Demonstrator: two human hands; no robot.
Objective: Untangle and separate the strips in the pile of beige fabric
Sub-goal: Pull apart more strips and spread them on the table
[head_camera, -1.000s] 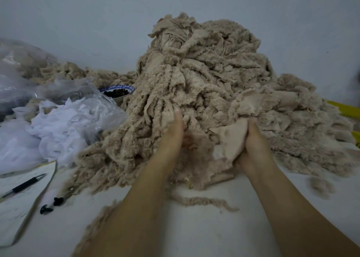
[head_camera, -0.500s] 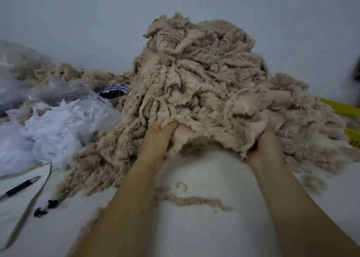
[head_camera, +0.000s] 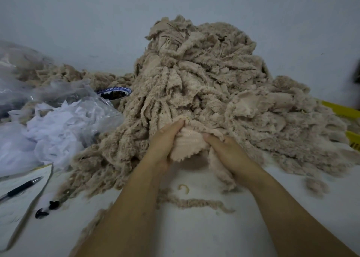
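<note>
Lying between left hand point(head_camera: 163, 145) and right hand point(head_camera: 228, 153), the strip point(head_camera: 188, 146) is pinched.

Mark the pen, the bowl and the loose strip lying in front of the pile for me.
pen point(head_camera: 21, 187), head view, middle of its barrel
bowl point(head_camera: 116, 90), head view, its blue patterned rim
loose strip point(head_camera: 194, 203), head view, middle of its length

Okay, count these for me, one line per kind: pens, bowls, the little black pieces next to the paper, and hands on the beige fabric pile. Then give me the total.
Pen: 1
Blue-and-white bowl: 1
Small black pieces: 2
Hands: 2, the left hand and the right hand, both holding one beige fabric strip
Total: 6
</note>
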